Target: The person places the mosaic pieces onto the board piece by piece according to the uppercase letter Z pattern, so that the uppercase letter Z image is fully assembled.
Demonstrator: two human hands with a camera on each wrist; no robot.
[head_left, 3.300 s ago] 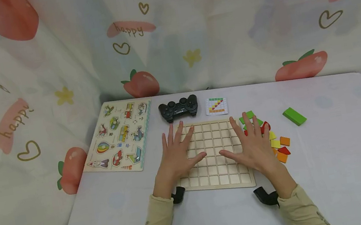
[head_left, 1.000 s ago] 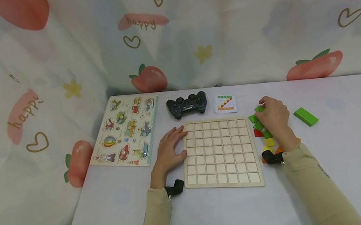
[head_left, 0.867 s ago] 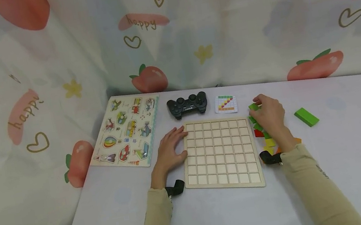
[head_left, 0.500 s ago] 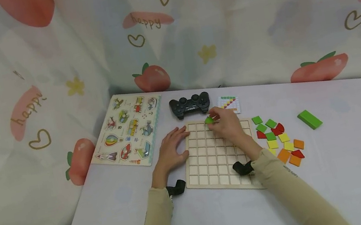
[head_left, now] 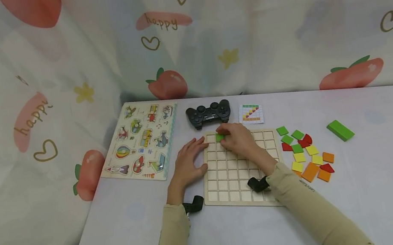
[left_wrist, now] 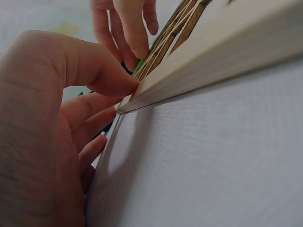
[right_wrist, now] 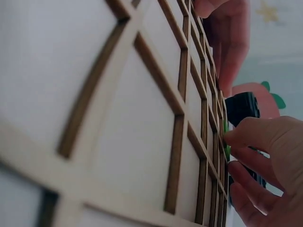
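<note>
My right hand (head_left: 239, 139) pinches a green square tile (head_left: 220, 137) over the top row of the wooden grid board (head_left: 222, 185), second cell from the left. In the right wrist view, the thumb and fingertips meet at the tile (right_wrist: 226, 137), of which only a green sliver shows. My left hand (head_left: 187, 165) lies at the board's left side with fingers spread, the fingertips and thumb against its edge. Up close in the left wrist view, the left thumb (left_wrist: 102, 71) touches the board's rim (left_wrist: 189, 66). No other tile is visible on the board.
Loose green, red, yellow and orange tiles (head_left: 310, 172) lie right of the board, with a green block (head_left: 340, 130) farther right. Behind the board are a black game controller (head_left: 208, 114) and a pattern card (head_left: 251, 113). A picture puzzle board (head_left: 140, 142) lies at the back left.
Earlier both hands were spread over the board. My right hand then went to the loose tiles, picked up a green tile and carried it left to the top row. The left hand stays at the edge.
</note>
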